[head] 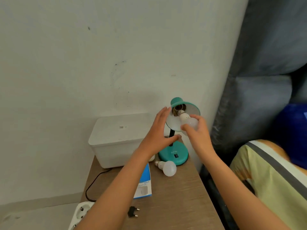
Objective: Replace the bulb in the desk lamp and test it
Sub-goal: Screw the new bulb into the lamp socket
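Note:
A teal desk lamp (173, 155) stands at the back of a wooden bedside table (179, 196), its shade (191, 108) tipped toward me. My right hand (197, 131) grips a white bulb (186, 120) whose screw base sits at the mouth of the socket inside the shade. My left hand (159, 130) is open, fingers spread, its fingertips at the shade's left rim. A second white bulb (167, 167) lies on the table in front of the lamp's base.
A white lidded box (116, 140) stands left of the lamp. A blue and white bulb carton (143, 185) lies under my left forearm. The lamp's black plug (132, 211) lies unplugged near a white power strip (81, 213). A bed (265, 180) is at right.

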Available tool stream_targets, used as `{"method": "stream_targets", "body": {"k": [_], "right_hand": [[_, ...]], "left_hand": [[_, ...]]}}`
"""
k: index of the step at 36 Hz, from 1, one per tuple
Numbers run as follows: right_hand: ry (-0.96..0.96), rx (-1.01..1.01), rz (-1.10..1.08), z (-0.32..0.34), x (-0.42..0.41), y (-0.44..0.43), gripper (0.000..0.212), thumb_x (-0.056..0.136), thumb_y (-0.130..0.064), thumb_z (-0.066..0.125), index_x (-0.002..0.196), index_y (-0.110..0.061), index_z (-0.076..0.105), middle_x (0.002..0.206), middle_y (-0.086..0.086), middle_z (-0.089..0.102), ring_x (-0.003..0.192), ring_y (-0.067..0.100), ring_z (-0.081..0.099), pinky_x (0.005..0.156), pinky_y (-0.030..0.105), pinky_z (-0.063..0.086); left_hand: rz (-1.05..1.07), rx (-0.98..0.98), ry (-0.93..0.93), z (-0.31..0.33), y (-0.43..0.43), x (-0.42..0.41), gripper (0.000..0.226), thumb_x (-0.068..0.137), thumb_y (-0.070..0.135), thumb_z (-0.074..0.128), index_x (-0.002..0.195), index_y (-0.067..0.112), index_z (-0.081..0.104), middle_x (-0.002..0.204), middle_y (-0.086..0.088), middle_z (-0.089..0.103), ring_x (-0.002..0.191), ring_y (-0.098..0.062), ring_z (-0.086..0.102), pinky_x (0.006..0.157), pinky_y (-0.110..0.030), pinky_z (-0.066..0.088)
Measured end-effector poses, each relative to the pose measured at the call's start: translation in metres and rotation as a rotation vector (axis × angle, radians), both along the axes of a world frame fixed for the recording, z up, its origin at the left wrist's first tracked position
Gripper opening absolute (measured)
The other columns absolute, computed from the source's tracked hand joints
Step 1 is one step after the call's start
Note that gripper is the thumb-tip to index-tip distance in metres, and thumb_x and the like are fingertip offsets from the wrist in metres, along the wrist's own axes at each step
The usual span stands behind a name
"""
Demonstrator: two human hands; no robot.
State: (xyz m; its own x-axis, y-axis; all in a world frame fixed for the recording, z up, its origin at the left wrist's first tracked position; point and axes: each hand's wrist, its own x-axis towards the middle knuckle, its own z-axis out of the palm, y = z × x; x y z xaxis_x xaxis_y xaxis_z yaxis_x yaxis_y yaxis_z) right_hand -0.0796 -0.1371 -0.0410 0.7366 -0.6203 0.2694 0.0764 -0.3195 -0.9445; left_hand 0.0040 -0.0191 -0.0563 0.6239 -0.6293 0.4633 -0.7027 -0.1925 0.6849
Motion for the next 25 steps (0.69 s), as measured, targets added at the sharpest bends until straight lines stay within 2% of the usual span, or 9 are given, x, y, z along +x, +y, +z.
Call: {"method": "stream_targets", "body": {"k": [3, 5, 8, 11, 16, 18, 20, 23, 25], "right_hand": [[-0.016, -0.048, -0.002, -0.004, 0.016, -0.006, 0.054, 0.084, -0.014, 0.059, 0.132, -0.018, 0.037, 0.135, 0.003, 0.042, 0.112, 0.006, 0.039, 0.089, 0.02, 0.032], [-0.037, -0.065, -0.001, -0.007, 0.025, -0.009, 0.055, 0.085, -0.015, 0.059, 0.134, -0.017, 0.035, 0.135, 0.004, 0.042, 0.118, 0.01, 0.041, 0.096, 0.022, 0.035], [-0.085, -0.083, -0.009, -0.01, 0.036, -0.01, 0.054, 0.086, -0.015, 0.059, 0.134, -0.013, 0.035, 0.133, 0.007, 0.042, 0.122, 0.017, 0.043, 0.105, 0.03, 0.037], [-0.098, -0.136, -0.015, -0.011, 0.044, -0.008, 0.052, 0.089, -0.015, 0.055, 0.135, -0.009, 0.031, 0.132, 0.007, 0.037, 0.12, 0.013, 0.037, 0.101, 0.021, 0.03], [-0.031, -0.207, 0.024, -0.014, 0.05, -0.01, 0.055, 0.089, -0.012, 0.05, 0.137, -0.006, 0.024, 0.13, 0.008, 0.028, 0.118, 0.011, 0.03, 0.105, 0.026, 0.031], [-0.018, -0.257, 0.02, -0.015, 0.05, -0.012, 0.054, 0.089, -0.015, 0.051, 0.136, -0.006, 0.025, 0.13, 0.007, 0.03, 0.116, 0.009, 0.03, 0.102, 0.021, 0.03], [-0.023, -0.218, -0.009, -0.011, 0.049, -0.012, 0.05, 0.091, -0.026, 0.052, 0.133, -0.009, 0.032, 0.126, 0.003, 0.038, 0.112, 0.009, 0.039, 0.095, 0.019, 0.035], [-0.057, 0.01, -0.076, -0.002, 0.049, -0.009, 0.046, 0.09, -0.042, 0.05, 0.126, -0.014, 0.042, 0.117, 0.002, 0.054, 0.097, 0.014, 0.06, 0.082, 0.034, 0.057], [-0.055, 0.043, -0.106, -0.002, 0.05, -0.006, 0.048, 0.09, -0.044, 0.05, 0.126, -0.015, 0.041, 0.117, 0.001, 0.055, 0.102, 0.018, 0.06, 0.084, 0.038, 0.056]], "left_hand": [[-0.057, 0.051, -0.063, 0.003, -0.018, 0.019, 0.105, 0.073, 0.022, 0.08, 0.139, 0.05, 0.002, 0.157, 0.007, 0.006, 0.141, 0.002, 0.007, 0.105, -0.002, 0.012], [-0.093, 0.067, -0.091, 0.001, -0.025, 0.031, 0.108, 0.071, 0.018, 0.081, 0.135, 0.054, 0.002, 0.157, 0.007, 0.002, 0.139, 0.006, 0.004, 0.101, 0.004, 0.009], [-0.117, 0.066, -0.137, -0.005, -0.031, 0.044, 0.108, 0.071, 0.012, 0.081, 0.137, 0.05, 0.004, 0.158, 0.002, 0.005, 0.14, 0.003, 0.006, 0.104, 0.001, 0.01], [-0.118, 0.037, -0.198, -0.01, -0.034, 0.051, 0.103, 0.072, 0.009, 0.079, 0.142, 0.037, 0.009, 0.153, 0.004, 0.014, 0.138, 0.008, 0.012, 0.106, -0.003, 0.014], [-0.125, -0.018, -0.22, -0.01, -0.031, 0.055, 0.095, 0.071, 0.008, 0.079, 0.141, 0.022, 0.016, 0.145, 0.004, 0.021, 0.132, 0.004, 0.02, 0.105, -0.003, 0.017], [-0.125, -0.012, -0.233, -0.01, -0.03, 0.057, 0.096, 0.07, 0.009, 0.08, 0.141, 0.021, 0.016, 0.144, 0.005, 0.021, 0.132, 0.003, 0.02, 0.106, -0.003, 0.016], [-0.122, 0.0, -0.234, -0.011, -0.03, 0.057, 0.099, 0.068, 0.007, 0.081, 0.141, 0.022, 0.016, 0.143, 0.007, 0.021, 0.131, 0.005, 0.019, 0.105, -0.002, 0.015], [-0.115, 0.003, -0.233, -0.011, -0.03, 0.056, 0.102, 0.066, 0.007, 0.083, 0.14, 0.025, 0.015, 0.143, 0.008, 0.021, 0.13, 0.006, 0.019, 0.104, -0.001, 0.016], [-0.114, -0.005, -0.222, -0.012, -0.03, 0.055, 0.102, 0.066, 0.006, 0.082, 0.14, 0.027, 0.015, 0.143, 0.008, 0.021, 0.129, 0.006, 0.02, 0.103, 0.0, 0.017]]}}
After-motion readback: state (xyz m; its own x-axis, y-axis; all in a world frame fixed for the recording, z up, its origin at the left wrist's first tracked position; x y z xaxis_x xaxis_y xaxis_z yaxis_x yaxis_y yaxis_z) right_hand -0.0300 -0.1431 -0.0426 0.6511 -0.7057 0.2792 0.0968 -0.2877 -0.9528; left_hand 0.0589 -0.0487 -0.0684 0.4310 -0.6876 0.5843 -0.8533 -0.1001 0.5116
